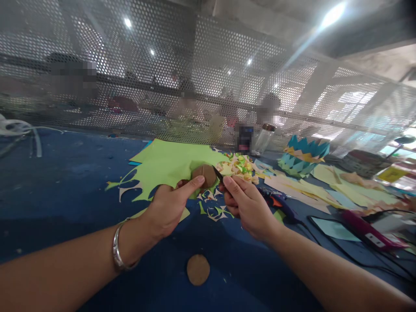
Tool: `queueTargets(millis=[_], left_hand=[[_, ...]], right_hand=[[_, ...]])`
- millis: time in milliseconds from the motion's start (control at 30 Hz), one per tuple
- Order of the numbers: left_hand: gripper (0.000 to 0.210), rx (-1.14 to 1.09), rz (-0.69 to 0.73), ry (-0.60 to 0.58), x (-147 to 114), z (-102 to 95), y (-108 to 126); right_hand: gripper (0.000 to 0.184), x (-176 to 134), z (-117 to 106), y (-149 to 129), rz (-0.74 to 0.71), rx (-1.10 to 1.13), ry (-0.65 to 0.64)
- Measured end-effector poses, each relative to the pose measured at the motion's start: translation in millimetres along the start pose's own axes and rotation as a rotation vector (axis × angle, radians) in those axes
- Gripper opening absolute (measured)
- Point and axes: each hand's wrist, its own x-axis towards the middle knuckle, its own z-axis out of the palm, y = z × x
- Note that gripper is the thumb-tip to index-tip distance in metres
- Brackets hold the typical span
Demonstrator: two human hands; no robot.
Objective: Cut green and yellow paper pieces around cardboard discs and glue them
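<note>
My left hand [169, 208] pinches a round brown cardboard disc [203, 175] together with light green paper, thumb on top. In my right hand [247, 203] is a pair of scissors [217, 173]; the dark blade tip touches or nearly touches the disc's right edge, and the handles are hidden by my fingers. A second brown disc [198, 269] lies on the blue table nearer to me. Behind my left hand spreads a large green sheet [169, 160] with curved bites cut from its edge. Curly paper offcuts [214, 212] lie between my hands.
A heap of small cut paper pieces [238, 164] sits beyond my right hand. To the right are a glue gun [282, 206], a folded-paper basket [303, 156], paper strips [302, 190], and a magenta power strip [373, 232] with cables. A glass bottle [264, 138] stands by the perforated screen [156, 86].
</note>
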Motion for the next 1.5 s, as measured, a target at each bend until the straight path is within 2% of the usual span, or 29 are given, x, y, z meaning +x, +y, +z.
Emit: queueTargets(millis=[133,267,367,500,667,833,1033,1300,1500], left_hand=[[0.042,0.091,0.007,0.048,0,0.8,3],[0.045,0.127,-0.001,0.068,0,-0.5,4],[0.042,0.127,0.015,0.064,0,-2.0,3],[0.033,0.129,0.039,0.002,0,-3.0,2],[0.019,0.144,0.007,-0.043,-1,-1.5,5],[0.012,0.114,0.016,-0.03,3,-3.5,2],[0.016,0.167,0.083,-0.115,8,-11.0,-5],[0.019,0.356,0.187,-0.102,7,-15.7,1],[0.018,0.427,0.317,-0.239,12,-19.7,6]], right_hand=[[0.039,0,-2,-1,0.009,-0.011,-0.001],[0.04,-1,-3,-2,0.006,-0.022,-0.001],[0.04,-2,-3,-3,0.005,-0.038,0.0],[0.042,-2,-3,-4,0.0,-0.048,-0.006],[0.041,-2,-4,-5,-0.008,-0.07,-0.012],[0.042,-2,-6,-6,-0.011,-0.111,-0.014],[0.043,-2,-6,-8,-0.004,-0.118,-0.025],[0.04,-1,-12,-9,-0.027,-0.179,-0.079],[0.041,-2,-11,-10,-0.022,-0.215,-0.077]])
